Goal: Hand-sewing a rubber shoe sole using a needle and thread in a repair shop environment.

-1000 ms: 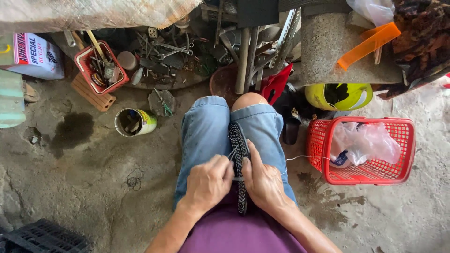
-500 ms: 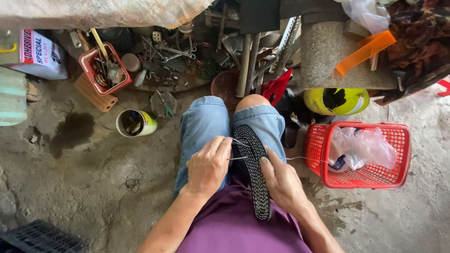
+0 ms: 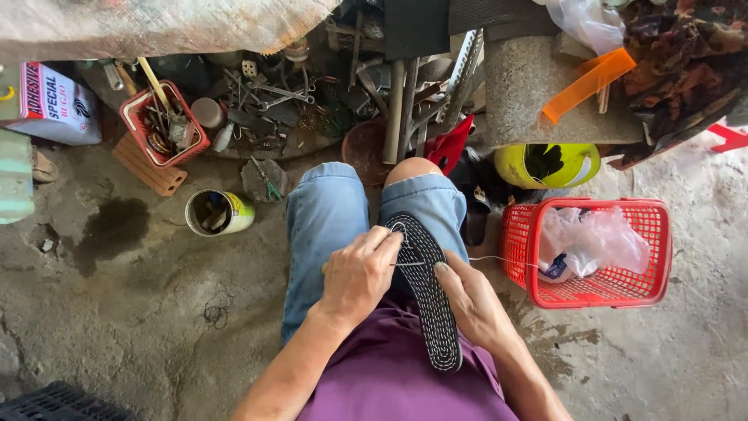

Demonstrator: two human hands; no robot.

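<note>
My left hand [image 3: 358, 274] fingers pinching a thin awl at the black shoe sole [image 3: 425, 288] on my lap, my right hand [image 3: 471, 300] fingers pressed along its edge, red basket [image 3: 596, 292] beside my right fingers

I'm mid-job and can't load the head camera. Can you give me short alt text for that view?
Seen from above, a seated person in denim shorts holds a black shoe sole with white stitching on the lap; the left hand pinches a thin tool at its edge, the right hand steadies it. A red basket and an open tin can sit on the concrete floor.
</note>
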